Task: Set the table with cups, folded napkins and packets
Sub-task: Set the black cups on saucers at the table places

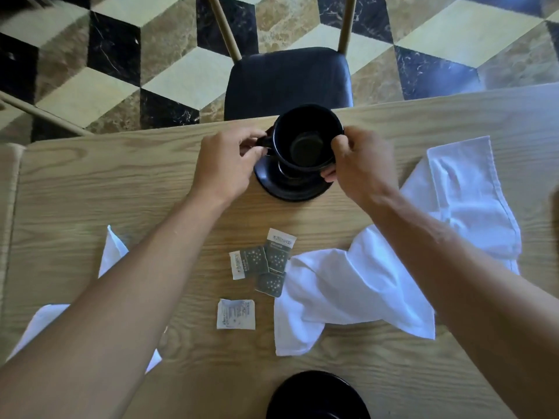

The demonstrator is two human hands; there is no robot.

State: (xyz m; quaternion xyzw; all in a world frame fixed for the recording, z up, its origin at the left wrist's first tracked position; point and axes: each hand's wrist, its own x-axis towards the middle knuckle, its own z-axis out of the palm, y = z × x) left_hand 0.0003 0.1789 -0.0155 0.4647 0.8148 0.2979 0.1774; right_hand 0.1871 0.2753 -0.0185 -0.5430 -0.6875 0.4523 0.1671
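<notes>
A black cup stands on or just above a black saucer near the far edge of the wooden table. My left hand pinches the cup's handle on its left side. My right hand grips the cup's right rim and wall. A crumpled white napkin lies to the right. Another white napkin lies partly hidden under my left forearm. Three dark starred packets and one white packet lie in the middle of the table.
A second black saucer or cup shows at the near edge, cut off by the frame. A dark-seated chair stands tucked at the far side of the table. Beyond is a patterned tiled floor.
</notes>
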